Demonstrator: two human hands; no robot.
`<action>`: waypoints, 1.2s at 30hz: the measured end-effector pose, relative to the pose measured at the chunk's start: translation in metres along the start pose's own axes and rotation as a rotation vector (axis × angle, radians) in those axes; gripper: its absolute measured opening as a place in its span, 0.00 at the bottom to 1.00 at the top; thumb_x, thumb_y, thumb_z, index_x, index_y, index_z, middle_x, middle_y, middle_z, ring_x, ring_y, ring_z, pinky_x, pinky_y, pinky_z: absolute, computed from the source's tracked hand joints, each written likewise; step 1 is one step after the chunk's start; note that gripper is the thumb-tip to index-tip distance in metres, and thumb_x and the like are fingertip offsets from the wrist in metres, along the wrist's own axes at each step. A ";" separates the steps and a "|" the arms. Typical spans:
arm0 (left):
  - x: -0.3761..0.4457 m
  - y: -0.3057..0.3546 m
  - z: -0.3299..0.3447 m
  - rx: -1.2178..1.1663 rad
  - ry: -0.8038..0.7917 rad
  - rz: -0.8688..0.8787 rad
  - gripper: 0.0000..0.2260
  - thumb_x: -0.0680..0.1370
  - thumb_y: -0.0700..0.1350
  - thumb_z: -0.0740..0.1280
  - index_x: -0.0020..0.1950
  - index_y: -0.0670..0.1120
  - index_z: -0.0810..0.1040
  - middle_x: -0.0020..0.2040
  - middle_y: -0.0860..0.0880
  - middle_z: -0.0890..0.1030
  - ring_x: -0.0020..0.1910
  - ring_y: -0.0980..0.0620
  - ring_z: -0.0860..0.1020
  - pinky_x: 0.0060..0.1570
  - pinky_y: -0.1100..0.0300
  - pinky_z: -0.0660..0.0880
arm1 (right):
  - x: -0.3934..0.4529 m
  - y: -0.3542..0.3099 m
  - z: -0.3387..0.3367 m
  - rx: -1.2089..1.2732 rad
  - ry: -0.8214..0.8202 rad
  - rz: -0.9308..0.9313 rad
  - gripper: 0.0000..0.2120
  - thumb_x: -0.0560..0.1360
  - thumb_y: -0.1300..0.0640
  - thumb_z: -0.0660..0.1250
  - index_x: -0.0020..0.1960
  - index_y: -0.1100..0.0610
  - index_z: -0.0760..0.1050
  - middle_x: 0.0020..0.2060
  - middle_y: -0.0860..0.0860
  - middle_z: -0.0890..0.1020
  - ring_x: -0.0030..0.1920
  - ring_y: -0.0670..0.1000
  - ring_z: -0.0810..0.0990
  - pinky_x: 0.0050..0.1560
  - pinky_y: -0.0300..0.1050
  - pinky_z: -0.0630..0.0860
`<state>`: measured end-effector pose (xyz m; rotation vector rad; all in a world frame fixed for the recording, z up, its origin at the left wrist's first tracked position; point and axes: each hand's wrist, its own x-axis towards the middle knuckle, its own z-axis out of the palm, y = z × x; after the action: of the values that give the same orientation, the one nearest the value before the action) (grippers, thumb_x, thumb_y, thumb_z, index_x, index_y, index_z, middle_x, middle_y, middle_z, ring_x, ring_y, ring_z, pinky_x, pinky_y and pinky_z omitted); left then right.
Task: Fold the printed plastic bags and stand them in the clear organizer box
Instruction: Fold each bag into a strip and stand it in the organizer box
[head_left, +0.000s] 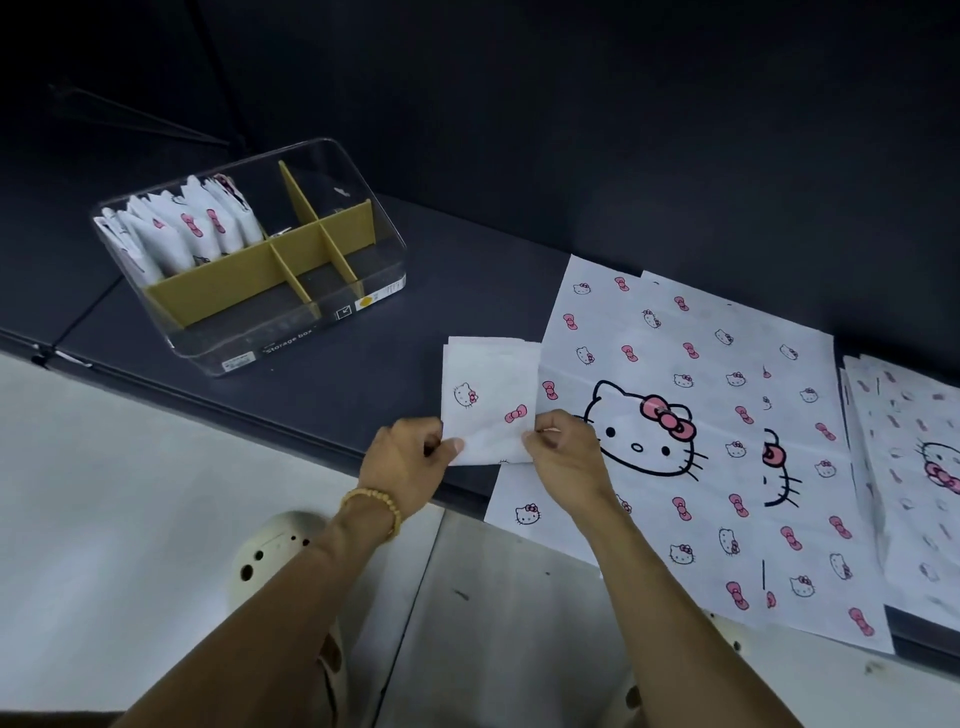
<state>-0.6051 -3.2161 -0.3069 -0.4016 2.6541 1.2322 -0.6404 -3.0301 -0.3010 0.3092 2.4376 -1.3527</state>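
Currently the folded white plastic bag printed with small cat faces and pink bows (488, 400) sits between both hands at the near edge of the dark grey worktop (441, 270), lying flat or barely lifted, can't tell which. Its long axis runs away from the person, near edge to far; it's a narrow upright rectangle with its right side overlapping the left margin of the flat unfolded white printed bag with the big cat face (675, 415). Left hand (410, 462) pinches the near-left corner, thumb on top; right hand (563, 452) pinches the near-right corner, fingers curled over the edge. Both hands are clamped on the same bag, one per corner, with the bag's width between them. Key relation: the clear plastic organizer box with tan cardboard dividers (249, 260) lies up and to the left of the bag, well apart, further back on the worktop. So the left hand is the nearer one for the carry, my guess. The box's far-left compartment already holds a row of folded white printed bags standing upright (187, 228); the other compartments look bare. The held bag looks too long for that slot, so probably one more fold across the long axis before it goes in. Further right, another stack of flat white printed bags (914, 467) waits, partly blurred. A beaded yellowish bracelet (374, 504) is on the left wrist.
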 end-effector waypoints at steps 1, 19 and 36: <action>0.001 0.002 0.001 0.007 0.022 -0.026 0.15 0.77 0.48 0.70 0.35 0.41 0.74 0.34 0.44 0.80 0.34 0.46 0.75 0.43 0.50 0.78 | 0.002 -0.001 0.005 -0.014 0.051 0.007 0.04 0.77 0.54 0.67 0.43 0.51 0.75 0.37 0.43 0.81 0.36 0.42 0.77 0.38 0.36 0.72; 0.015 -0.002 0.017 0.475 0.284 0.229 0.10 0.77 0.46 0.68 0.56 0.47 0.75 0.45 0.46 0.78 0.40 0.44 0.79 0.30 0.57 0.69 | 0.026 -0.008 0.017 -0.279 0.099 0.053 0.11 0.80 0.53 0.63 0.42 0.58 0.75 0.35 0.52 0.80 0.37 0.53 0.78 0.36 0.40 0.68; 0.022 -0.025 0.006 0.571 0.020 0.651 0.20 0.76 0.44 0.71 0.67 0.41 0.76 0.68 0.44 0.74 0.69 0.42 0.71 0.68 0.40 0.65 | -0.005 0.021 0.055 -0.771 0.118 -0.752 0.24 0.70 0.69 0.70 0.66 0.67 0.74 0.68 0.60 0.75 0.68 0.57 0.75 0.67 0.48 0.73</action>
<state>-0.6179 -3.2302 -0.3352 0.5760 3.0825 0.5010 -0.6184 -3.0661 -0.3427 -0.7974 3.0749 -0.4717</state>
